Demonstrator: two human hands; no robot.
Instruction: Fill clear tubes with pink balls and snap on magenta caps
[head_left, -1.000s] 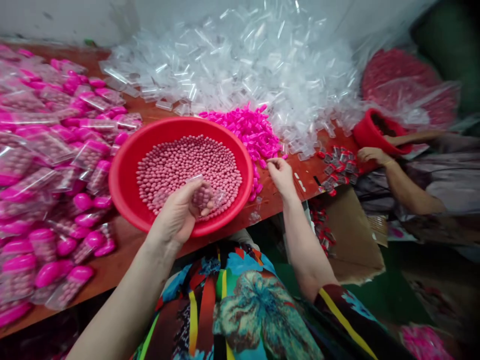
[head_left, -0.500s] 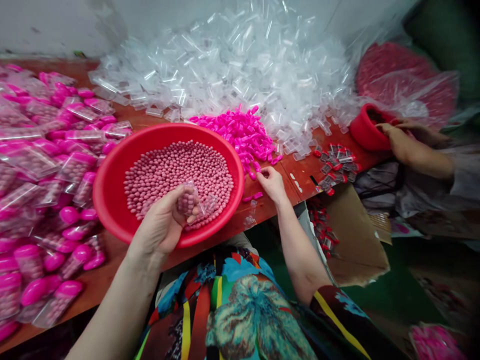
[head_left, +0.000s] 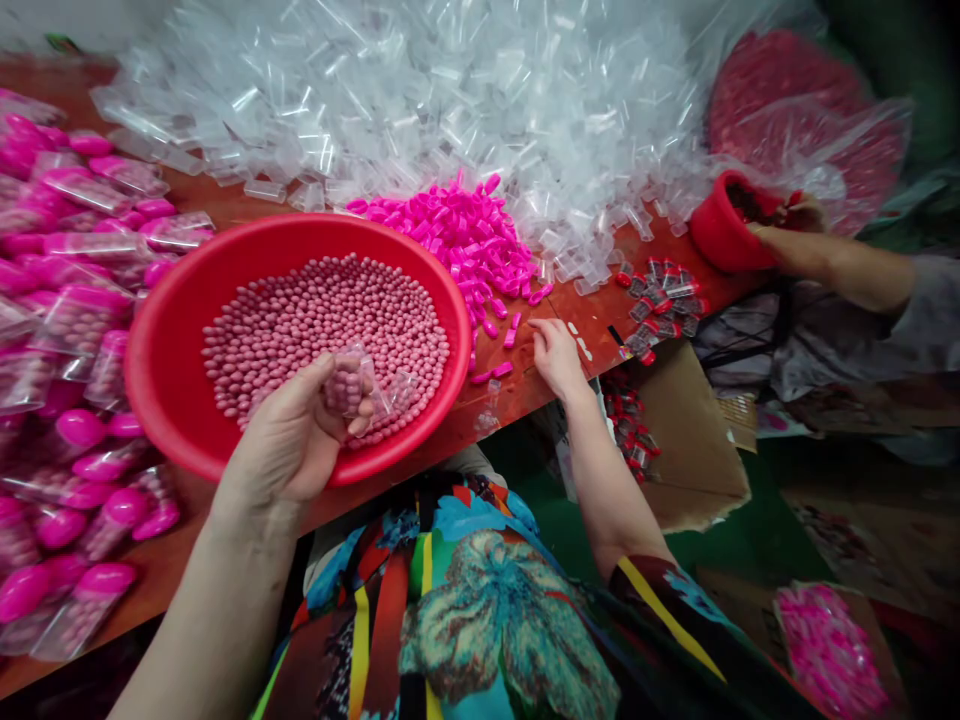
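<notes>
My left hand [head_left: 304,425] is closed around a small clear plastic container [head_left: 346,388] filled with pink balls, held over the near side of a red basin [head_left: 142,340]. Inside the basin lies a broad heap of pink balls [head_left: 315,320], with another clear container [head_left: 399,390] resting on it near my fingertips. To the right of the basin, my right hand [head_left: 556,352] hovers at the table with its fingers stretched out and nothing visible in them. A loose pink cap [head_left: 512,330] lies just left of those fingers, in front of a pile of pink caps [head_left: 472,240].
Clear empty containers [head_left: 420,90] are heaped along the back. Filled pink-capped containers [head_left: 82,310] cover the left side. At right, a co-worker's hand [head_left: 802,215] is at a red bucket [head_left: 724,225], beside small red-capped containers [head_left: 664,300]. An open cardboard box [head_left: 690,440] stands below.
The view has shifted, so the scene sits further left and higher. My right hand has moved away from the pink caps it was touching. My left hand keeps hold of the filled container.
</notes>
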